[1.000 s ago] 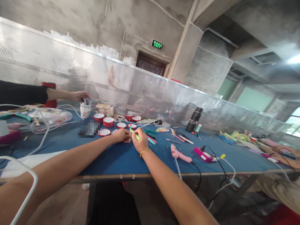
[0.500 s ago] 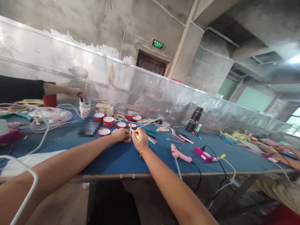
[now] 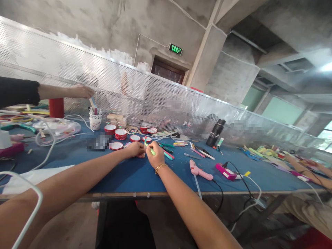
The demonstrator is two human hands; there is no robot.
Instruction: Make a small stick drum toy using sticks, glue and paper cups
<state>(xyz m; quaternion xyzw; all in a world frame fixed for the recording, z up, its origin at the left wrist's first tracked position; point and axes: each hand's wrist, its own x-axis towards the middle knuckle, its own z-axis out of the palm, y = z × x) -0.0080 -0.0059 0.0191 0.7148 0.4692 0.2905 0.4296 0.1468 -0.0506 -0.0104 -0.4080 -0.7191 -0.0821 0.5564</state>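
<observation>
Bare concrete walls point(image 3: 109, 24), perhaps daylit windows point(image 3: 281, 110).

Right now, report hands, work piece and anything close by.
Left hand and right hand together pinching thin green craft stick. Over blue table. Red-rimmed round lids just beyond; pink glue gun to the right.

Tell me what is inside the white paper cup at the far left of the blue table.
The white paper cup holds several upright sticks and pens; a co-worker's hand lifts one stick above it. The cup wall hides their lower ends and anything at the bottom.
</observation>
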